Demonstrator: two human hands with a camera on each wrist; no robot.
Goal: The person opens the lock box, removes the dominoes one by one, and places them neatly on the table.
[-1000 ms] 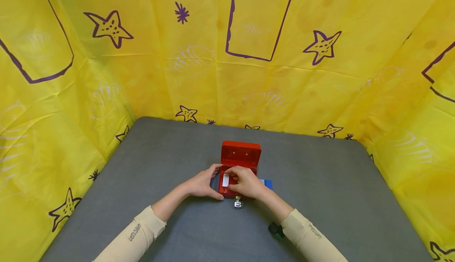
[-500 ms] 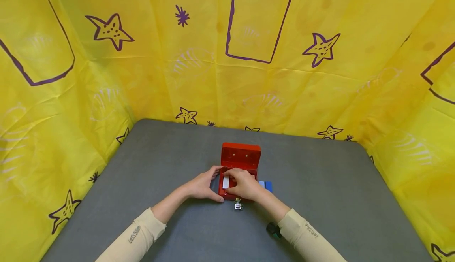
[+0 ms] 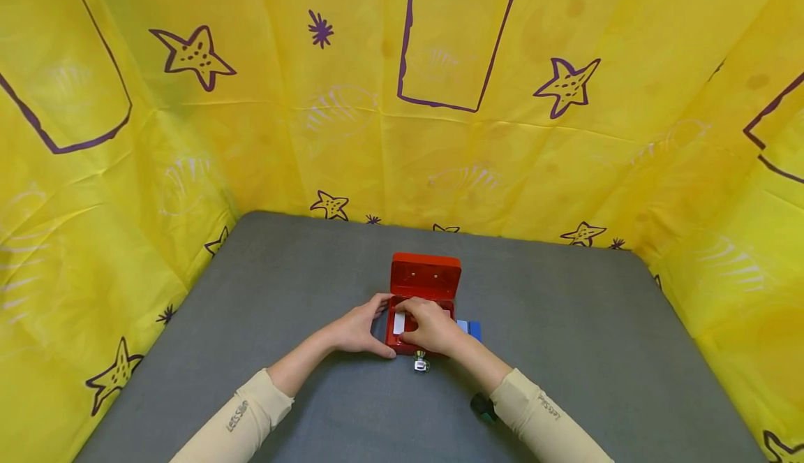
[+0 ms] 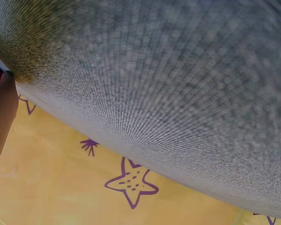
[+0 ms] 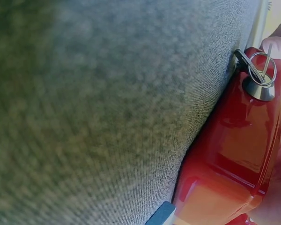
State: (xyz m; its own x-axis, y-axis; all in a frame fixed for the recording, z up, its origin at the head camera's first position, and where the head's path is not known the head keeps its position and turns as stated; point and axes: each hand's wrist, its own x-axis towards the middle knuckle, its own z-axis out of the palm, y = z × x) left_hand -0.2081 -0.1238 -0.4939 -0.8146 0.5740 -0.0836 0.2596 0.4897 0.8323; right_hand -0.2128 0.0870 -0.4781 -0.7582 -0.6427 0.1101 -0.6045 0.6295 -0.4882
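A small red cash box (image 3: 402,346) lies with its lid (image 3: 426,276) raised. My left hand (image 3: 359,327) holds its left side, fingers at the back corner and thumb at the front corner. Inside the box, my right hand (image 3: 430,326) has thumb and index finger curled at the two ends of a white rectangular piece (image 3: 398,322). The palm hides much of the inside. At the front, keys (image 3: 421,361) stick out of the lock; in the right wrist view a key ring (image 5: 262,69) hangs there.
Against the box's right side lies a blue and light-blue item (image 3: 474,329). A dark object (image 3: 483,407) sits beside the right sleeve on the grey table (image 3: 301,260). A yellow patterned cloth (image 3: 352,135) surrounds the table's back and sides.
The right hand has shifted very slightly within the box. The left hand and the box have hardly moved; the head view has tilted a little.
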